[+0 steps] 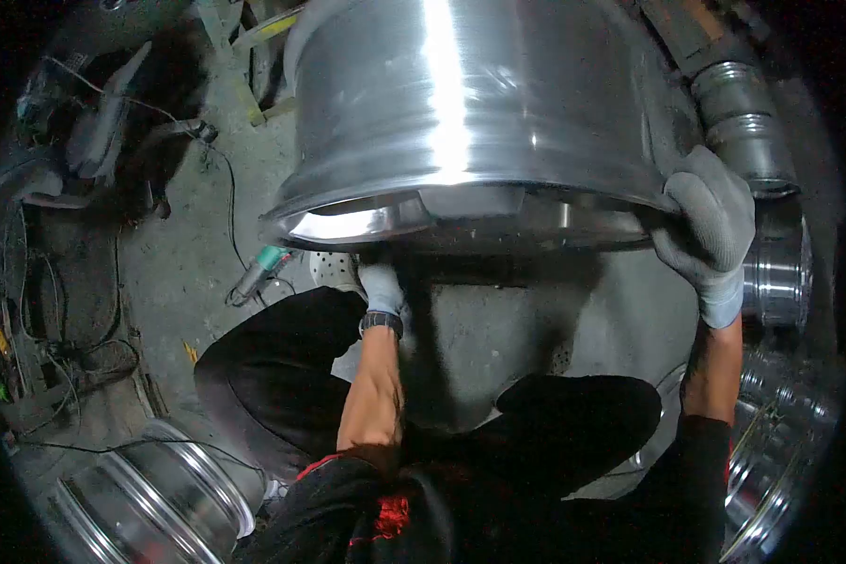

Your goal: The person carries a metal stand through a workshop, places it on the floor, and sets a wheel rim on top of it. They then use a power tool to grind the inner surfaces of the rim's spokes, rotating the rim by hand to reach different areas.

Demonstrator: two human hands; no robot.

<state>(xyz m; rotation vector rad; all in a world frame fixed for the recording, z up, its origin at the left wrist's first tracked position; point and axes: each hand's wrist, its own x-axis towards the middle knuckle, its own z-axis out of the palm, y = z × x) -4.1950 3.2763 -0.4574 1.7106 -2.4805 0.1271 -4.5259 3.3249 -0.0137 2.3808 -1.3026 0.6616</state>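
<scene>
A large, shiny metal wheel rim (376,113) fills the top middle of the head view, tilted with its open lower edge facing me. My right hand (710,211), in a grey knit glove, is closed around that edge at the right. Reaching under the near edge, left of centre, is my gloved left hand (382,287); its fingers are hidden behind the rim, so its grip does not show. A dark band (382,324) circles the left wrist.
On the floor at left lies a green-and-grey power tool (258,273) with a cord. Another wheel rim (150,498) rests at lower left. Several more rims (775,268) line the right side. Cables and a dark metal frame (103,132) occupy the upper left.
</scene>
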